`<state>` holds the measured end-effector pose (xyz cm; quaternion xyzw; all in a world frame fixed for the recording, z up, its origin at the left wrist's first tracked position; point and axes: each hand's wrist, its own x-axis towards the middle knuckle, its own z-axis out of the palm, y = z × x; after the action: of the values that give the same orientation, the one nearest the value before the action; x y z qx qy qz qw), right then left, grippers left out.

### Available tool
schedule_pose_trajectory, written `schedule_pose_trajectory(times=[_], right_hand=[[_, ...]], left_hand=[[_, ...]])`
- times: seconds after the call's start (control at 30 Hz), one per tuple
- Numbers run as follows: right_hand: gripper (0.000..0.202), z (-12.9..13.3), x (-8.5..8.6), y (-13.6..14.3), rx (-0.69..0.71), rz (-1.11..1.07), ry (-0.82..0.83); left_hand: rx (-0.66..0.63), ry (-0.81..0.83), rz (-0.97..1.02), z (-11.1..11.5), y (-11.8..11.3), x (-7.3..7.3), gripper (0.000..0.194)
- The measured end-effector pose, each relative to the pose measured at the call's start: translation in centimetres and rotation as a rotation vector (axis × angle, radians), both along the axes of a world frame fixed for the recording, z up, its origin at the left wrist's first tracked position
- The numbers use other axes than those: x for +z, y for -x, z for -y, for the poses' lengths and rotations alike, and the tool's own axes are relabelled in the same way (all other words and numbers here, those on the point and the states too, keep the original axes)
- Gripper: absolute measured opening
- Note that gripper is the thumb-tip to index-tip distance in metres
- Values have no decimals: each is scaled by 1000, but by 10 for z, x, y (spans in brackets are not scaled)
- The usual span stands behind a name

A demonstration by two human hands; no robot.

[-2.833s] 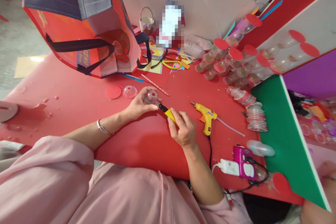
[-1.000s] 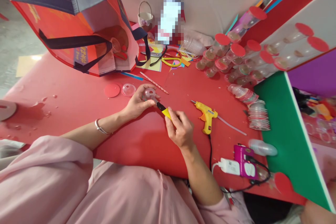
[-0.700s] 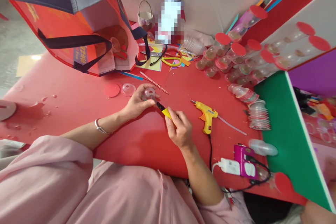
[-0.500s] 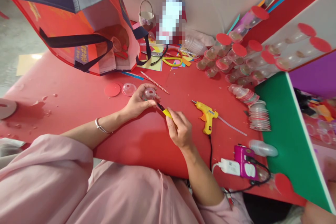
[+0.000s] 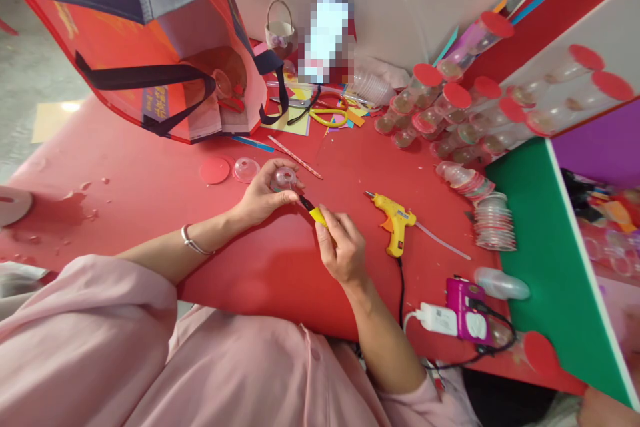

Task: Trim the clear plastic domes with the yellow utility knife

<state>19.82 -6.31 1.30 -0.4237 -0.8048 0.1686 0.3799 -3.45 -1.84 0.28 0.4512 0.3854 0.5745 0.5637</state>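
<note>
My left hand point(image 5: 265, 195) is wrapped round a clear plastic cup point(image 5: 285, 178) with a round hole in it. In my right hand point(image 5: 342, 243) is a tool with a yellow handle point(image 5: 318, 215) and a black front part, whose tip points at the cup beside my left thumb. Left of the cup, another clear domed piece point(image 5: 246, 170) and a flat red disc point(image 5: 215, 171) lie on the red table point(image 5: 280, 280). A yellow glue gun point(image 5: 397, 219) rests on its side, right of my right hand.
A large red bag point(image 5: 150, 60) stands at the back left. Behind are scissors point(image 5: 329, 118), a striped stick point(image 5: 296, 157), a phone point(image 5: 325, 37) and a small basket point(image 5: 279, 33). At right are clear cups with red discs point(image 5: 455, 96), stacked cups point(image 5: 494, 221) and a purple power block point(image 5: 465, 309).
</note>
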Motion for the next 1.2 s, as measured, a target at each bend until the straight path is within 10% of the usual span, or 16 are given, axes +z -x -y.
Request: schedule_pose_trajectory(times=[1.2], right_hand=[[40,4,6,0,4,-12,16]], left_hand=[[-36,1,7,0,2,-3,67]])
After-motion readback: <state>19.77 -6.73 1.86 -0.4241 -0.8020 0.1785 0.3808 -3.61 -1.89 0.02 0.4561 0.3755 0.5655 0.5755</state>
